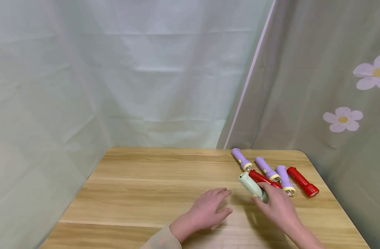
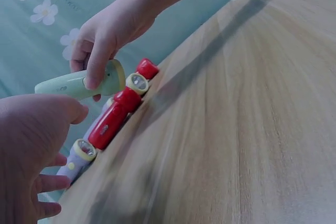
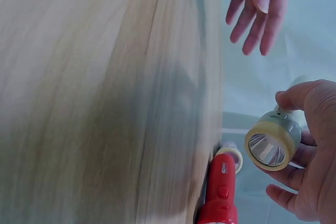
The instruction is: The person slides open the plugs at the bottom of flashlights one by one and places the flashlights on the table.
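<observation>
- Right hand (image 1: 280,204) grips the pale-green, cylindrical plastic flashlight (image 1: 251,184) above the brown wooden table (image 1: 130,197).
- Left hand (image 1: 208,209) hovers near, empty, fingers apart.
- Carrying seems in hand; next probably calls for clearing the glossy red flashlights (image 1: 302,181) and lilac-and-yellow flashlights (image 1: 264,167).

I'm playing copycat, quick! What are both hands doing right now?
Left hand: open, holding nothing.
Right hand: closed, holding a pale green, tube-shaped, plastic-looking flashlight.
</observation>
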`<state>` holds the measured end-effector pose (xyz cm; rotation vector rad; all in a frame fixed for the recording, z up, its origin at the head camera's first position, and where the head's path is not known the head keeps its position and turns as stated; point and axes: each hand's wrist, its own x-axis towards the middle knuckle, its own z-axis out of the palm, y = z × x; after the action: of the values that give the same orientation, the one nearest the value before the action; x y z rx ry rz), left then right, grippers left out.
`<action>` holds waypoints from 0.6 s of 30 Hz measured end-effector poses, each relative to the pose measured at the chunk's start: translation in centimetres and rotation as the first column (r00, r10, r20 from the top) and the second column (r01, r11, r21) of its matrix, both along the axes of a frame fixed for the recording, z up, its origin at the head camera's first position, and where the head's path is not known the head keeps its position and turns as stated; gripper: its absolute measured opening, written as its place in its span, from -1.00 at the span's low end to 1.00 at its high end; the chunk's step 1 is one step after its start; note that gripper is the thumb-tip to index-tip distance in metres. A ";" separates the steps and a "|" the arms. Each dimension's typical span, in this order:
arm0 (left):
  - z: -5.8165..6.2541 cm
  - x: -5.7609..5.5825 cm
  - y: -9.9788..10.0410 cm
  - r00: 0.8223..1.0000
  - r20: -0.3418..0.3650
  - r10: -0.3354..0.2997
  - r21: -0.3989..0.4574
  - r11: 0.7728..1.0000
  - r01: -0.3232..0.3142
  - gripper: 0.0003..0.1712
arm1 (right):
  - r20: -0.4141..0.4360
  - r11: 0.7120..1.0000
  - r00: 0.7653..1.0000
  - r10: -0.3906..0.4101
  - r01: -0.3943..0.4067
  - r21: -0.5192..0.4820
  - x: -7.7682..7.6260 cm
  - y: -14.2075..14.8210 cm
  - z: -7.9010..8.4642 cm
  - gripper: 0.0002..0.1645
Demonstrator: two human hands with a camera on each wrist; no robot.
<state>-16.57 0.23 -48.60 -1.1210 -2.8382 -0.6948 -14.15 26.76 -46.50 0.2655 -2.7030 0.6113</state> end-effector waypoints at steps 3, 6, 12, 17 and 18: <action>0.3 0.0 -0.3 0.999 0.041 0.010 0.059 0.998 -0.013 -0.31 | -0.026 1.000 1.000 -0.006 0.006 -0.027 0.1 -0.3 -0.2 -0.48; 0.6 -0.1 -0.8 0.996 0.086 0.035 0.145 0.988 -0.048 -0.30 | -0.030 0.999 1.000 0.005 -0.007 -0.047 -0.2 -0.8 0.2 -0.47; 1.1 -0.3 -2.0 0.965 0.248 0.085 0.320 0.933 -0.164 -0.30 | -0.029 0.996 0.999 0.016 -0.018 -0.083 -0.5 -2.4 0.4 -0.45; 1.7 -0.8 -2.6 0.900 0.433 0.040 0.510 0.813 -0.282 -0.37 | -0.046 0.993 0.998 0.032 -0.036 -0.111 -0.6 -4.0 0.3 -0.43; 1.8 -0.9 -2.6 0.888 0.460 0.020 0.547 0.781 -0.301 -0.39 | -0.049 0.993 0.998 0.034 -0.040 -0.112 -0.6 -4.4 0.3 -0.43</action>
<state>-17.49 -2.40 -46.75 -0.6494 -2.5950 -1.8679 -14.78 22.41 -46.17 0.2974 -2.6122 0.7569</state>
